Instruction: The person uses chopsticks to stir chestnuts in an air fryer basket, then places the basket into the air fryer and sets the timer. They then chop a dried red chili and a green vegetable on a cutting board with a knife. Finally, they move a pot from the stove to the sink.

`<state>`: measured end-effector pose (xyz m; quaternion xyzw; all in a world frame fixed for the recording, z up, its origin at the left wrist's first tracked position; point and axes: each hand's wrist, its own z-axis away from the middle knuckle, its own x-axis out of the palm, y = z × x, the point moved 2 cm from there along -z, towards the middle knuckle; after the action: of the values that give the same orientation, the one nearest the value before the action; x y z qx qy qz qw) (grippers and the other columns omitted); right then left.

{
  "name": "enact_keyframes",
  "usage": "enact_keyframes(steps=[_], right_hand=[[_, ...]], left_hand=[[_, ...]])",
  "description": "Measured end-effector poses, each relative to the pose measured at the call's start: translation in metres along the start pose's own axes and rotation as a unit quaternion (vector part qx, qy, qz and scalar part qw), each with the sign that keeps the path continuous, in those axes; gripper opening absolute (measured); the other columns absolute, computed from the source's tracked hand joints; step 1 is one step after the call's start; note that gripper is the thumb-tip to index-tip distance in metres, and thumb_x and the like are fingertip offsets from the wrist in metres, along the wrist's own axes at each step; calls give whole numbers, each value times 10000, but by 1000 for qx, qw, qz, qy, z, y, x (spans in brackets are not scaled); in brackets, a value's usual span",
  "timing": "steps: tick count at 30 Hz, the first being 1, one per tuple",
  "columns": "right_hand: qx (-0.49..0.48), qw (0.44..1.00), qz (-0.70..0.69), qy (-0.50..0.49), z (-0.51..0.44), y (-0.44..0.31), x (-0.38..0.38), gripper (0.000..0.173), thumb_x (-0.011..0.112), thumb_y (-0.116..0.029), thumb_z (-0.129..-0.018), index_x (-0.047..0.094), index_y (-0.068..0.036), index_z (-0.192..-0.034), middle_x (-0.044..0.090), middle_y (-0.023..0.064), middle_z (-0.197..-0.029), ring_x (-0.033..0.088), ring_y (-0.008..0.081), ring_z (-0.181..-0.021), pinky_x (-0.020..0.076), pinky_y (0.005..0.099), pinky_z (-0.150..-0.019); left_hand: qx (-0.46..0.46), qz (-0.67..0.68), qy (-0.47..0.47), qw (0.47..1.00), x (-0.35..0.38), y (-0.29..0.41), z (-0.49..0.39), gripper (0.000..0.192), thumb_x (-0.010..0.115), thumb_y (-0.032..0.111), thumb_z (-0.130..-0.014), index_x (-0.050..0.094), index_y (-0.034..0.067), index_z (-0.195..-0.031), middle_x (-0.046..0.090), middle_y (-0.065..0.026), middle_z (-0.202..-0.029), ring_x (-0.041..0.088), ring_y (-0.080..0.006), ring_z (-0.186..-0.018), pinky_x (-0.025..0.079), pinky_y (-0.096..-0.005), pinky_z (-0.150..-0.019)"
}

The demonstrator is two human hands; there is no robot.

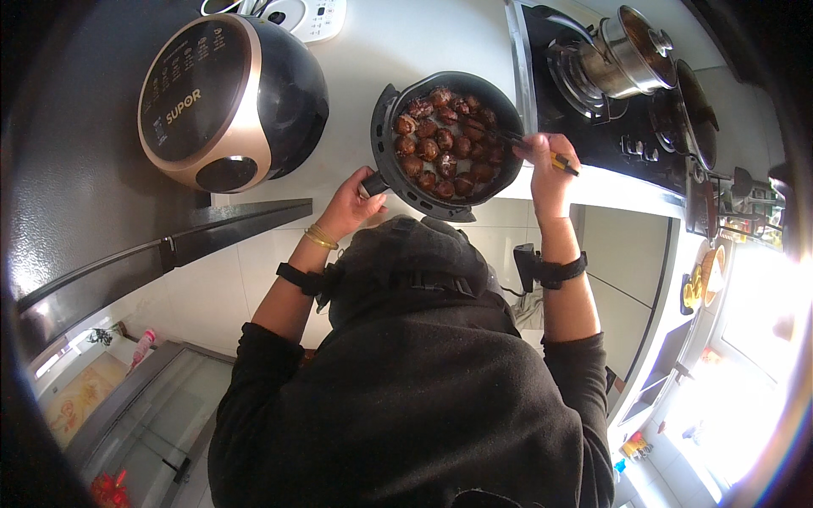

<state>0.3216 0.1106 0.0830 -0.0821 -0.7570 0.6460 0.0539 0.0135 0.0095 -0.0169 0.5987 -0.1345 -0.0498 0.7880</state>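
A dark air fryer basket (389,136) filled with brown roasted chestnuts (444,138), some with split shells, is in front of me at the counter's front edge. My left hand (351,206) grips the basket's short handle (373,185) at its lower left. Over the basket's right rim, my right hand (550,166) holds a slim dark utensil (508,134) with a yellow part near its end. The utensil's tip reaches in among the chestnuts, and its exact kind is unclear.
The black and rose-gold Supor air fryer (232,105) stands at the left on the white counter (356,76). To the right, a gas stove (571,127) carries a lidded steel pot (625,57) and a wok (692,117). A white appliance base (308,16) sits at the back.
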Motion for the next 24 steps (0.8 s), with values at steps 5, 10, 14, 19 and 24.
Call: enact_keyframes(steps=[5,10,14,19,24], right_hand=[[-109,972,197,-69,1,-8,8,139,764,-104,-808,673,-6,-771,648,82,-762,629,165,-694,515,311,-638],[27,996,87,-1,-5,-1,12,246,728,-229,-873,677,8,-832,685,105,-786,672,193,-686,559,296,-625],[162,984,-33,65,-24,10,-1,385,638,-325,-944,636,56,-885,683,137,-798,699,218,-649,600,291,-615],[177,982,-2,65,-26,1,-10,393,601,-325,-967,610,60,-888,660,145,-802,699,236,-658,606,313,-645],[-25,997,71,-25,-8,-20,-2,278,674,-221,-924,625,37,-834,657,108,-785,674,179,-676,585,287,-627]], left_hand=[[-2,22,-7,1000,0,0,-1,574,626,202,-920,350,-22,-1370,607,-66,-1073,603,-95,-793,596,-345,-810],[-15,36,9,999,3,3,0,371,631,141,-912,432,9,-1195,581,-42,-1007,598,-93,-817,571,-294,-773],[-4,45,26,999,7,8,0,272,632,113,-906,475,21,-1108,573,-26,-957,600,-90,-821,559,-266,-752],[-14,41,14,999,6,11,1,270,635,117,-907,472,23,-1101,571,-27,-960,596,-86,-822,561,-266,-756],[-5,51,10,999,6,9,0,269,640,120,-907,469,26,-1092,567,-24,-966,589,-82,-821,563,-264,-763]])
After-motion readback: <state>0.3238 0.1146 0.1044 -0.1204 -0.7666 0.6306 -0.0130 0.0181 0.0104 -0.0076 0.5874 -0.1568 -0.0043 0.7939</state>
